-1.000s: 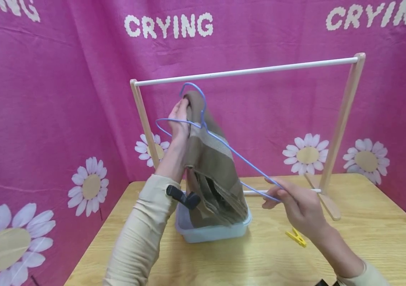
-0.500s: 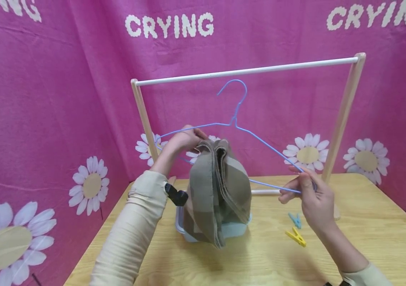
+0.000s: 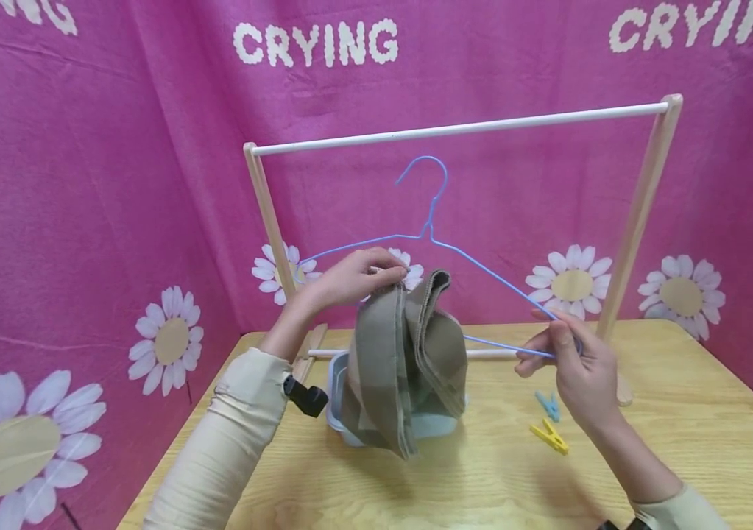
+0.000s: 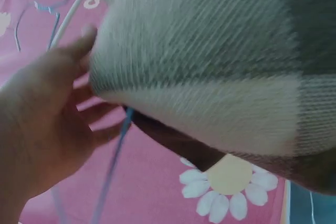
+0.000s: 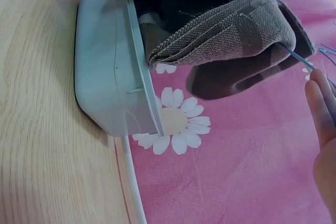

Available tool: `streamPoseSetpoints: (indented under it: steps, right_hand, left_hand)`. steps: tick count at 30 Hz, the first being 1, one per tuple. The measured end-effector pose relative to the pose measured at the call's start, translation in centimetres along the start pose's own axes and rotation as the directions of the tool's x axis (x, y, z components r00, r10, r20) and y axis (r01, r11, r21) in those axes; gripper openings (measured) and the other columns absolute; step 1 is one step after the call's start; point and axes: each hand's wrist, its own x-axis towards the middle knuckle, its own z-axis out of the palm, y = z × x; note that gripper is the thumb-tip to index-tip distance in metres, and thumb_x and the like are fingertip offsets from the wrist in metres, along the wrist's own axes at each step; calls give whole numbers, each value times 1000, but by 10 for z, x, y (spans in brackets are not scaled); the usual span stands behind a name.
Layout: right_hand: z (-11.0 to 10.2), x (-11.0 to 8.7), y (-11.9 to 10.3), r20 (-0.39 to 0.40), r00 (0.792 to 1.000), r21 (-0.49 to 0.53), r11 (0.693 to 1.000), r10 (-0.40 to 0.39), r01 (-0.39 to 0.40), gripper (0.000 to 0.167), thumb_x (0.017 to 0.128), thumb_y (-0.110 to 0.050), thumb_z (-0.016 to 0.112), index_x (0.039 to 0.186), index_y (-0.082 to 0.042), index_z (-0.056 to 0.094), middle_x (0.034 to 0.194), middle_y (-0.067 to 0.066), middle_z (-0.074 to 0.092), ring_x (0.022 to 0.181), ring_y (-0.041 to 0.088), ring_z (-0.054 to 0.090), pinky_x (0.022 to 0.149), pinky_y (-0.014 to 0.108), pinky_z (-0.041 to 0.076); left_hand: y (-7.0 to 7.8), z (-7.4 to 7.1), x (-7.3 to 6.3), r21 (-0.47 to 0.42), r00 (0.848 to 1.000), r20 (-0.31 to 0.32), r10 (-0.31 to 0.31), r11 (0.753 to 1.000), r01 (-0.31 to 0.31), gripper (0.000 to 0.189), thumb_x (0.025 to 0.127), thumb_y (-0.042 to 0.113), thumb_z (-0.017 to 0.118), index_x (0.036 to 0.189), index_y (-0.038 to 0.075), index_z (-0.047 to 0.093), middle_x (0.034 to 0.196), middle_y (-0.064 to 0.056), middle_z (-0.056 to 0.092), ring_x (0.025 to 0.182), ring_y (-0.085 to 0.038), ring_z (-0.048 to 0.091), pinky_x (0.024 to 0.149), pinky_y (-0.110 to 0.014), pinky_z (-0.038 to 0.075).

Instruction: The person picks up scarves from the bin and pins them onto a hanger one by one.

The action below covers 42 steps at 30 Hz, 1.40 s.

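A brown and beige checked cloth [image 3: 383, 353] hangs folded over the bottom bar of a blue wire clothes hanger [image 3: 495, 278]. Its lower part covers much of a pale blue plastic tub [image 5: 105, 66]. With thumb and fingers, my left hand [image 3: 366, 276] pinches the cloth's upper edge; in the left wrist view, that hand [image 4: 47, 108] has its thumb in front and its fingers behind the fabric [image 4: 199, 40]. My right hand [image 3: 581, 368] grips the hanger's right end, keeping the hook upright. In the right wrist view, the bar runs into the cloth's fold.
Behind the hands stands a wooden rack with a white top rail [image 3: 462, 129]. A blue clothespin [image 3: 548, 406] and a yellow clothespin [image 3: 550, 436] lie on the wooden table [image 3: 482, 486], left of my right forearm. A pink flowered curtain [image 3: 151, 147] closes off the back and left.
The cloth, earlier raised through the hanger, has come down over the bar toward me. My left hand has dropped and shifted right. The hanger has moved right, uncovering the blue clothespin.
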Motion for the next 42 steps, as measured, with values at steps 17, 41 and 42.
streamPoseSetpoints:
  steps: [17,41,42]
  right_hand:
    - [14,-1,3,7,999,-40,998,-50,50,30,100,15,36,122,18,56,75,7,73,54,12,69,62,22,58]
    - [37,6,7,-166,986,-62,998,-34,24,23,100,12,41,111,24,57,65,7,69,44,11,63,46,19,51]
    - [37,6,7,-169,985,-50,999,-29,21,23,100,12,41,111,24,57,65,7,69,44,11,63,46,20,51]
  left_hand:
    - [38,33,-10,542,938,-63,341,801,-255,18,91,19,69,107,19,75,96,6,72,87,-11,66,82,-33,52]
    - [40,32,-9,171,946,211,246,943,-284,31,86,27,79,114,15,74,106,5,70,95,-5,62,87,-19,50]
    - [41,33,-10,208,939,235,251,931,-300,36,84,29,81,117,16,73,108,5,70,96,-5,61,88,-19,49]
